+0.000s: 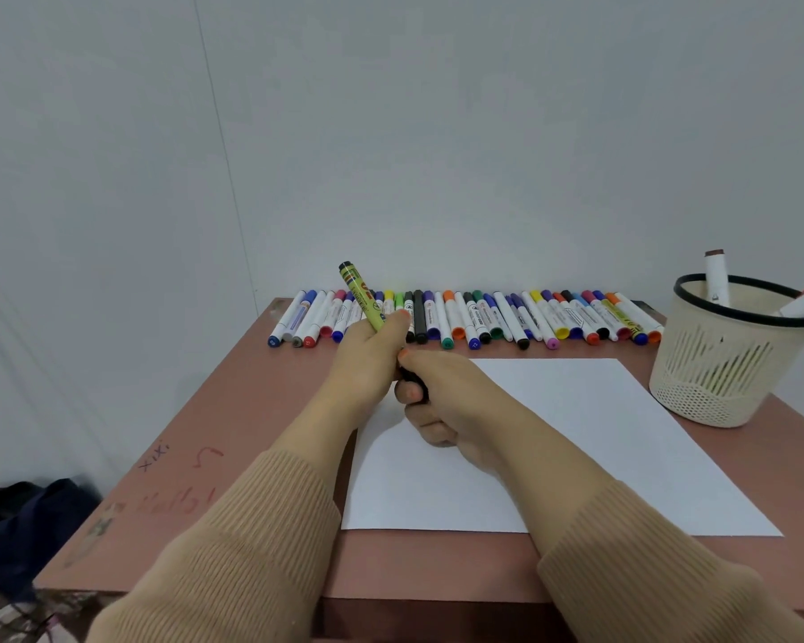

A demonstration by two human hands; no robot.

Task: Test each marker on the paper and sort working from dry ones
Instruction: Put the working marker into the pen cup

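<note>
The left hand's (367,359) grip holds the green marker (362,294) by its barrel, above the far-left corner of the paper (576,433). The right hand's (442,401) grip pinches what looks like its black cap (411,378). Pull straight along the barrel, left wrist firm, avoiding a jerk.

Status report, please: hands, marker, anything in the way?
Left hand holds green marker by the barrel, right hand grips its dark lower end. Paper blank, below the hands. Nothing blocking it.
</note>
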